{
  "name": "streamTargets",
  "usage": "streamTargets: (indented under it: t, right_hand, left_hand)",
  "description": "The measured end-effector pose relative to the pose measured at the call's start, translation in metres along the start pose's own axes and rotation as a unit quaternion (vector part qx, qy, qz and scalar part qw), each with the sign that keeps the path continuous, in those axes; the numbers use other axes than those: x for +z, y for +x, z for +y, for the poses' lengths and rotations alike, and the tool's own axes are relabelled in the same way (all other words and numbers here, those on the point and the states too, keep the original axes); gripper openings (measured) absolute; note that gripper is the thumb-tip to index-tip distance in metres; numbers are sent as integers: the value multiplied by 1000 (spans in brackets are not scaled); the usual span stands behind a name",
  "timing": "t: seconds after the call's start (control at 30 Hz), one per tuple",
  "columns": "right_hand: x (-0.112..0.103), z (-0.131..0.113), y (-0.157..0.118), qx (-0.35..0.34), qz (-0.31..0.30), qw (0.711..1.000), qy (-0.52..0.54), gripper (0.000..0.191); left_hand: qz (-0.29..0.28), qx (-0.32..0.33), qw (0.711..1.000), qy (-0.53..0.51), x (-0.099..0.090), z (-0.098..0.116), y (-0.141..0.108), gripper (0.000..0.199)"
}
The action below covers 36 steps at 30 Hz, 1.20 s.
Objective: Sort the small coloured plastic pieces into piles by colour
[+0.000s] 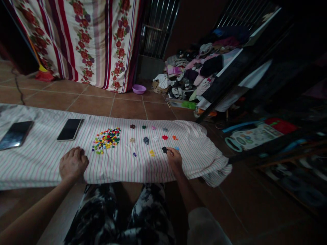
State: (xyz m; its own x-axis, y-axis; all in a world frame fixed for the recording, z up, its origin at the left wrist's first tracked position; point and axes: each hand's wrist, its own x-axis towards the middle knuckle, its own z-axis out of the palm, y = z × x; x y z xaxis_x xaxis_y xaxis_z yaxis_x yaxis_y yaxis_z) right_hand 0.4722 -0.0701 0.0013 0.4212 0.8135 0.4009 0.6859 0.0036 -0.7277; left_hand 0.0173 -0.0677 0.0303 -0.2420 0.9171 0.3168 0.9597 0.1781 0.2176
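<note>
My right hand [175,158] reaches over the striped cloth with thumb and fingers pinched at a small group of black beads [164,149]. Whatever sits between the fingertips is too small to make out. Partly behind that hand lie light blue beads [177,148]. To its left are yellow beads [152,153], and above are red beads [165,137] and orange beads [175,137]. My left hand [73,164] rests on the cloth with its fingers curled in, and nothing shows in it. Nearest to it is a mixed pile of many-coloured beads [106,140].
Small colour groups include grey beads [146,140], white beads [155,138], beige beads [132,140] and dark blue beads [134,154]. Two phones, one a black-screened phone [69,129], the other a dark phone [16,134], lie left on the striped cloth [117,170]. A purple basin [139,89] stands on the floor.
</note>
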Motion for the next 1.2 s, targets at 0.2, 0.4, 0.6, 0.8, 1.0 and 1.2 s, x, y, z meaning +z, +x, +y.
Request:
streamTargets:
  t: [0.2,0.4,0.6,0.8,1.0,1.2]
  right_hand:
    - [3,4,0,8,-12,1000,3,33]
    - [2,3,2,24,-23,999,-13,36]
    - [-4,0,2,42,-41,998,-12,37]
    - [-9,4,6,68,-65,995,34,42]
    - [-9,-3,6,106,-43,992,44,41]
    - [-5,-20,8,92,12,995,30,43]
  left_hand:
    - [7,10,1000,2,1,-1,0,34]
    - [21,3,1000,-10,4,-1,0,33]
    - [37,12,999,-11,13,-7,0,32]
    - [54,32,998,-21,19,-10,2,29]
    - [66,32,997,-31,21,-11,1,28]
    - [60,22,996,-60,21,-11,2,31]
